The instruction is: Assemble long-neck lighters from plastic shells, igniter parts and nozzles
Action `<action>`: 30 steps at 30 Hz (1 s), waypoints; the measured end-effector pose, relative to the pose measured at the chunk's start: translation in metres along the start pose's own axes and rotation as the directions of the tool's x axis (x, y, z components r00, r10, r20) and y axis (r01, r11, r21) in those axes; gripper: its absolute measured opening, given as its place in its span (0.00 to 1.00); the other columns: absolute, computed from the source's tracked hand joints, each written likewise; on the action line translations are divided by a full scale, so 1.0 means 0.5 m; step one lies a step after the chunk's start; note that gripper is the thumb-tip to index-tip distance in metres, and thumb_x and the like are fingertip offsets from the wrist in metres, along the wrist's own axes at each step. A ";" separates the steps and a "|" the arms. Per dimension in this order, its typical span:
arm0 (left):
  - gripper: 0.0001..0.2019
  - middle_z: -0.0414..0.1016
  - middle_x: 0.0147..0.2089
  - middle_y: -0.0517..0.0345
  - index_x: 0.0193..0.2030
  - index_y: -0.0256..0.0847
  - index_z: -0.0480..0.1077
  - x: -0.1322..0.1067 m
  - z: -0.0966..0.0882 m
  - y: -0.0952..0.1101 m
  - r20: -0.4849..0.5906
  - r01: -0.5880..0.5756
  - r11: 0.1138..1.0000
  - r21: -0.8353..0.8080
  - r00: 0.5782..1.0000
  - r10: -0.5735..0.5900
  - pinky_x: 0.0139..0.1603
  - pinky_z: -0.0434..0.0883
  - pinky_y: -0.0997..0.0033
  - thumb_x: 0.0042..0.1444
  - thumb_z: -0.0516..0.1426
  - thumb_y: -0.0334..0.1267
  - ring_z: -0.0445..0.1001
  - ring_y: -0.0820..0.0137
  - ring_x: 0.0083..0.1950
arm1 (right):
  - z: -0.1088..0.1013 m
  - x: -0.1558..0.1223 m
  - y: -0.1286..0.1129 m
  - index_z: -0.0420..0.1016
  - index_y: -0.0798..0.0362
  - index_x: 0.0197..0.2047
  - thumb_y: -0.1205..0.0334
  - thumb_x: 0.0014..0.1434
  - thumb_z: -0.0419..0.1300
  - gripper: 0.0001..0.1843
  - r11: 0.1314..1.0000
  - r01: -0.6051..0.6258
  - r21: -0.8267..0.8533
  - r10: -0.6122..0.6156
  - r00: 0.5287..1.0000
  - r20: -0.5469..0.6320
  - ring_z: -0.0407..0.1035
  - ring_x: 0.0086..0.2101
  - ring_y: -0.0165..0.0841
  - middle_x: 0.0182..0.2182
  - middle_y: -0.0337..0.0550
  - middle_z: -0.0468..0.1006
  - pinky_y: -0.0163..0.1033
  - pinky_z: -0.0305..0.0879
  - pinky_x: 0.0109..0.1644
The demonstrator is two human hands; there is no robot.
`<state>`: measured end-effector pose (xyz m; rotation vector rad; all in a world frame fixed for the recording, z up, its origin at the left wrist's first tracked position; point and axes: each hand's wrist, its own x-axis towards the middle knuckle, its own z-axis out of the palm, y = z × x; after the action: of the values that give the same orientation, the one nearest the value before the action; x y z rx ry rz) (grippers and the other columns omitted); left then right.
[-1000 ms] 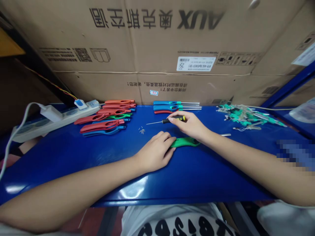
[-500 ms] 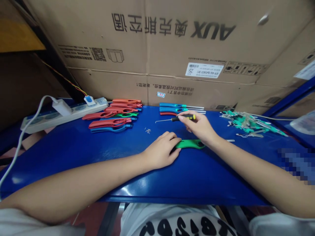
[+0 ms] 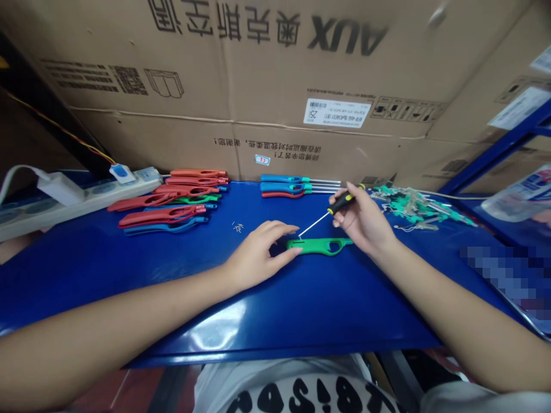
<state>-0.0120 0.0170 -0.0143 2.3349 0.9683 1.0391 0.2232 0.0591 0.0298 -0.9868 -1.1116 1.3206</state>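
Note:
A green plastic handle shell (image 3: 321, 246) lies flat on the blue table (image 3: 172, 269), in the middle. My left hand (image 3: 253, 255) pinches its left end between thumb and fingers. My right hand (image 3: 365, 221) grips a small screwdriver (image 3: 340, 205) with a black and yellow handle. Its thin shaft slants down to the left and its tip meets the green shell near my left fingertips. A few tiny screws (image 3: 236, 226) lie on the table just left of my left hand.
Red, green and blue handle shells (image 3: 167, 201) are piled at the back left, beside a white power strip (image 3: 64, 198). Blue and red assembled lighters (image 3: 297, 186) lie at the back centre. Green circuit parts (image 3: 413, 203) sit at the back right. Cardboard boxes (image 3: 275, 86) wall the rear.
My right hand has swung the screwdriver from level at the back of the table down onto the green shell. My left hand has opened from a flat cover into a pinch on the shell's left end.

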 end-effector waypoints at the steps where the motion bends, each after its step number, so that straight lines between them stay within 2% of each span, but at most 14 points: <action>1: 0.15 0.79 0.51 0.51 0.55 0.41 0.73 0.001 -0.001 0.001 -0.021 0.003 1.000 -0.016 1.000 -0.004 0.51 0.75 0.59 0.64 0.62 0.44 0.76 0.63 0.50 | 0.003 -0.001 0.005 0.69 0.48 0.34 0.42 0.58 0.62 0.18 1.000 -0.007 -0.009 0.007 1.000 0.007 0.59 0.20 0.25 0.31 0.37 0.72 0.35 0.65 0.23; 5: 0.09 0.81 0.44 0.55 0.46 0.41 0.76 0.003 -0.004 0.003 -0.065 -0.010 0.998 -0.062 0.998 0.006 0.42 0.74 0.66 0.62 0.64 0.42 0.75 0.66 0.44 | 0.012 -0.010 0.017 0.71 0.49 0.33 0.41 0.56 0.65 0.19 0.999 -0.020 0.034 0.019 1.000 0.025 0.60 0.20 0.24 0.31 0.38 0.73 0.35 0.67 0.23; 10: 0.06 0.81 0.38 0.56 0.37 0.41 0.78 0.003 -0.003 0.002 -0.110 -0.052 0.995 -0.083 0.993 0.043 0.44 0.72 0.66 0.64 0.62 0.39 0.76 0.68 0.41 | 0.014 -0.015 0.014 0.70 0.49 0.34 0.41 0.59 0.63 0.19 1.000 0.020 0.005 -0.020 0.999 0.034 0.60 0.20 0.25 0.31 0.38 0.73 0.35 0.68 0.23; 14: 0.06 0.81 0.37 0.56 0.37 0.41 0.78 0.004 -0.003 0.004 -0.129 -0.067 0.994 -0.087 0.990 0.055 0.42 0.72 0.67 0.64 0.62 0.38 0.76 0.69 0.40 | 0.014 -0.015 0.011 0.70 0.49 0.33 0.40 0.59 0.62 0.19 0.999 0.030 -0.014 -0.030 0.999 0.035 0.60 0.20 0.25 0.31 0.38 0.73 0.35 0.68 0.24; 22: 0.05 0.82 0.38 0.56 0.37 0.41 0.79 0.004 -0.004 0.008 -0.141 -0.075 0.995 -0.070 0.988 0.065 0.42 0.72 0.66 0.62 0.63 0.38 0.76 0.68 0.39 | 0.013 -0.014 0.007 0.72 0.50 0.32 0.43 0.55 0.67 0.19 0.999 -0.033 0.042 0.032 0.999 0.017 0.61 0.20 0.25 0.30 0.38 0.74 0.35 0.68 0.23; 30: 0.03 0.82 0.37 0.57 0.37 0.41 0.79 0.003 -0.001 0.003 -0.154 -0.101 0.993 -0.062 0.984 0.090 0.43 0.73 0.65 0.61 0.64 0.37 0.77 0.68 0.39 | 0.012 -0.018 0.004 0.72 0.50 0.32 0.45 0.57 0.66 0.17 0.999 0.037 0.002 -0.037 0.997 0.066 0.62 0.20 0.25 0.30 0.38 0.74 0.36 0.69 0.23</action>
<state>-0.0112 0.0168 -0.0122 2.2920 0.8658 1.2823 0.2173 0.0497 0.0287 -0.9233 -1.1740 1.3317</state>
